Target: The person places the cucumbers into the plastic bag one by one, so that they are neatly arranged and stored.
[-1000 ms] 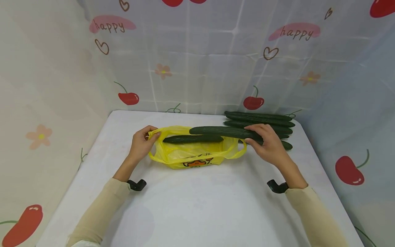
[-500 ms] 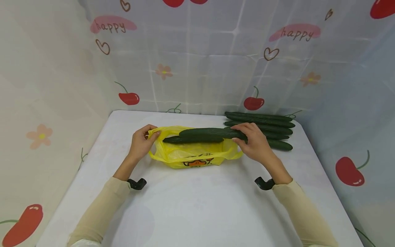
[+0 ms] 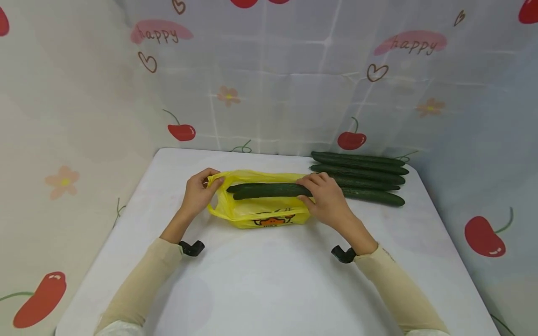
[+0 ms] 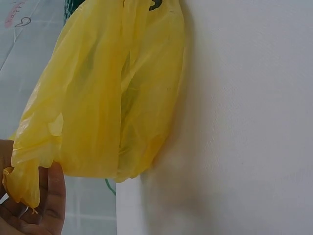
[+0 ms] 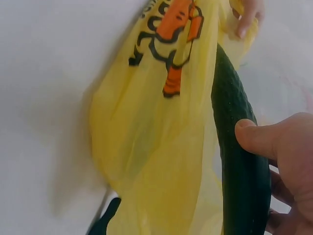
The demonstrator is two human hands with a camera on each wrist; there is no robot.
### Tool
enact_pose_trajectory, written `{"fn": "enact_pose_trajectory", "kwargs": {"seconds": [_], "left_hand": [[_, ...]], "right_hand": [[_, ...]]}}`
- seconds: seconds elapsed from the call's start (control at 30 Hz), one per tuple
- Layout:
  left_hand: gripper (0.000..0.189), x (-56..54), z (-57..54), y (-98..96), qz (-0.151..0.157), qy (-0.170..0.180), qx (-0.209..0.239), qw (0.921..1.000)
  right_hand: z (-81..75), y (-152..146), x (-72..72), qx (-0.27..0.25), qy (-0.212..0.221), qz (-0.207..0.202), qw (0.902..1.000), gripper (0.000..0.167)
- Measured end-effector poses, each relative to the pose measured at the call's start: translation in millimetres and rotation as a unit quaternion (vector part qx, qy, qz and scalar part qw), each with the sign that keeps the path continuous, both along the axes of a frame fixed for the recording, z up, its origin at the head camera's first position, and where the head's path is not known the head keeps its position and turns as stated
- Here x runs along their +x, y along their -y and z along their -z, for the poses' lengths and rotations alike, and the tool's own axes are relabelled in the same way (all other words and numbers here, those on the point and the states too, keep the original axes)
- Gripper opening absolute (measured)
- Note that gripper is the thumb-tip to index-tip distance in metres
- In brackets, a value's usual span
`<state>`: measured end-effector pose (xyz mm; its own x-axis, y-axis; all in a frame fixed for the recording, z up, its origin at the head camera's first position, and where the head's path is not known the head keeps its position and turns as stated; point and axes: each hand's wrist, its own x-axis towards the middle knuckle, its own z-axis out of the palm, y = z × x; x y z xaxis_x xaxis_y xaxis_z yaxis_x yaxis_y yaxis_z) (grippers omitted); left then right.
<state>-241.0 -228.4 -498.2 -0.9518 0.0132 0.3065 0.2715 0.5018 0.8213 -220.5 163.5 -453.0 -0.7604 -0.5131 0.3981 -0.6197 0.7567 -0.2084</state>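
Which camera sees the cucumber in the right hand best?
The right wrist view: the held cucumber is big and close, though the picture cuts it off. The head view shows it smaller, with the right hand on it, beside another cucumber in the yellow bag. The left wrist view shows only a dark green bit, unclear.

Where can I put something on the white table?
The biggest bare patch of table is in front of the yellow bag, between the sleeves. Another strip is behind the bag, left of the cucumber pile. It's crowded at that pile and the bag's mouth, between the left hand and right hand.
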Motion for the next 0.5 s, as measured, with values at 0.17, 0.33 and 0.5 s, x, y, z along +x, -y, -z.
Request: {"fn": "enact_pose_trajectory", "kwargs": {"seconds": [0.17,0.33,0.5], "left_hand": [[0.019,0.1,-2.4,-1.8,0.002,0.003,-0.002,1.0000],[0.018,0.2,-2.0,-1.6,-0.001,-0.001,-0.005,1.0000],[0.021,-1.1,-1.4,-2.1,0.002,0.001,-0.001,1.0000]], "right_hand": [[6.5,11,2.1,0.000,-0.001,-0.007,1.0000,0.042],[15.6,23,-1.0,-0.002,0.004,-0.003,1.0000,0.042],[22.9,29,-4.3,0.000,0.036,-0.001,0.9994,0.042]]}}
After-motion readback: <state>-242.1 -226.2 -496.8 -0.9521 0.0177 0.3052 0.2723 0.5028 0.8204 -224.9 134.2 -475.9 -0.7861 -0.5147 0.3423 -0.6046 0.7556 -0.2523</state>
